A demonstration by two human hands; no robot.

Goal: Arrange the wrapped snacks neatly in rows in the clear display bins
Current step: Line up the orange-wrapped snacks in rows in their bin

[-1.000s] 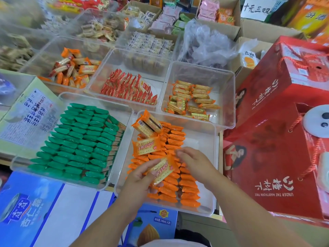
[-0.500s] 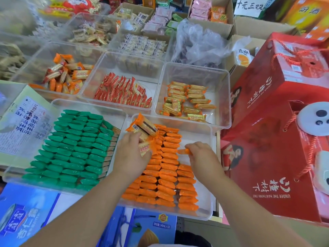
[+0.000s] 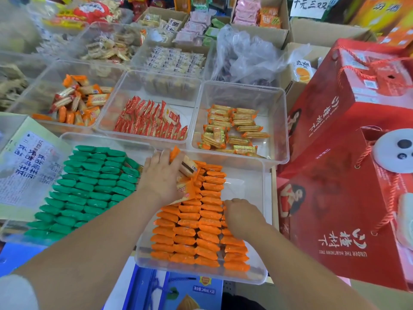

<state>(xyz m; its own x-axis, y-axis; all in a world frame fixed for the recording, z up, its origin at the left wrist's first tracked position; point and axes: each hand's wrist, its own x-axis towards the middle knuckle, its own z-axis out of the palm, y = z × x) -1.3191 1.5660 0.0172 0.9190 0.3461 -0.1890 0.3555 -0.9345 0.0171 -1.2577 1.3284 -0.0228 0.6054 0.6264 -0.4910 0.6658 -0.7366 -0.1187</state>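
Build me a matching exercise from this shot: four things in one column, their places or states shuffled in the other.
1. green snacks
2. red snacks
3. left hand
4. right hand

A. on the rightmost row of orange snacks
B. bin left of the orange ones
C. holding loose orange packs
D. middle bin of the row behind

Pairs: 1-B, 2-D, 3-C, 4-A

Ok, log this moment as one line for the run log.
step: arranging orange rows | left hand: grips loose packets at far end | right hand: on rightmost row, grip hidden | clear bin: far right bare
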